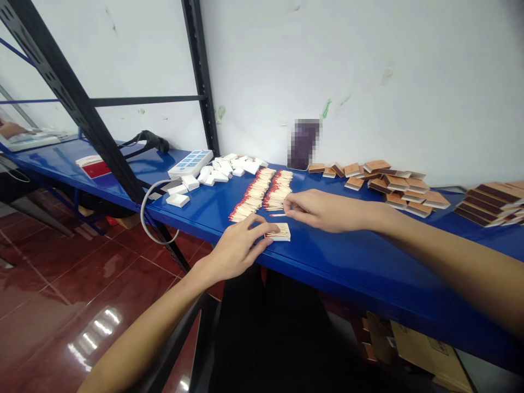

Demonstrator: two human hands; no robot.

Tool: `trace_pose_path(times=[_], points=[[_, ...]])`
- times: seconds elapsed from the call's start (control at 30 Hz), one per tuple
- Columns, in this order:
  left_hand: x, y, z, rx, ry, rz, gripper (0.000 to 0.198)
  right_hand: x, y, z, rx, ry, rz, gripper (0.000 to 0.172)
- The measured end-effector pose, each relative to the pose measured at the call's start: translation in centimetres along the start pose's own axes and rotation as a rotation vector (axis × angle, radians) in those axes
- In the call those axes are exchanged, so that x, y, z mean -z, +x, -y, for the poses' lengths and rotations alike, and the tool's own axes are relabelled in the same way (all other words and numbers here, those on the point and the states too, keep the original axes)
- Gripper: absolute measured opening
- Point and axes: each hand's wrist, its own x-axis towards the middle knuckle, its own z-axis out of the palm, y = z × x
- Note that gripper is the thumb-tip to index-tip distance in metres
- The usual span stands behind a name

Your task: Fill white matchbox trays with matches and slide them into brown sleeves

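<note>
Loosely spread, the left hand [236,248] is resting at the left end of a tray [284,234], its index finger lying across the top and its thumb touching the near side; whether it is gripping, I cannot tell. Bunched just beyond the tray, the right hand [313,210] is pinching the plain end of a single match [278,215] between thumb and fingertips, the red head pointing left. The tray is lying flat near the front edge of a blue table [335,248]. It is looking small, white, shallow and open-topped, and it is holding pale sticks side by side along its length, with red heads showing at the left, partly under the finger. Behind it, two long rows of matches [252,197] are running back towards the wall [368,82], with red heads along their left sides. White boxes [216,173] are lying in a loose heap to the left, while brown covers [401,185] with dark sides are spreading out to the right.
</note>
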Motion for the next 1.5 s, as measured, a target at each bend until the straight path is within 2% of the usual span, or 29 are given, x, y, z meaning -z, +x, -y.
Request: trace_pose_path(times=[0.17,0.43,0.57,0.67,0.73,0.93,1.5], points=[[-0.2,0.0,0.1,0.002,0.042,-0.008,0.031,-0.1,0.0,0.1,-0.029,-0.006,0.037,0.029],[-0.2,0.0,0.1,0.047,-0.037,-0.073,0.046,-0.1,-0.3,1.4,-0.006,0.069,0.103,0.026],[-0.2,0.1,0.1,0.052,-0.006,-0.058,0.035,-0.7,0.1,1.1,-0.024,0.054,-0.001,0.027],[-0.2,0.1,0.1,0.031,-0.001,-0.054,0.025,-1.8,0.8,-0.3,-0.076,-0.025,-0.123,0.022],[-0.3,0.1,0.1,0.022,-0.005,-0.061,0.024,-2.6,1.2,-1.3,-0.090,-0.069,-0.155,0.019],[-0.4,0.0,0.2,0.014,0.000,-0.048,0.028,-4.0,1.7,-2.5,-0.077,-0.088,-0.185,0.020],[-0.2,0.0,0.1,0.024,-0.008,-0.059,0.028,-4.2,2.0,-2.4,-0.108,-0.086,-0.195,0.023]])
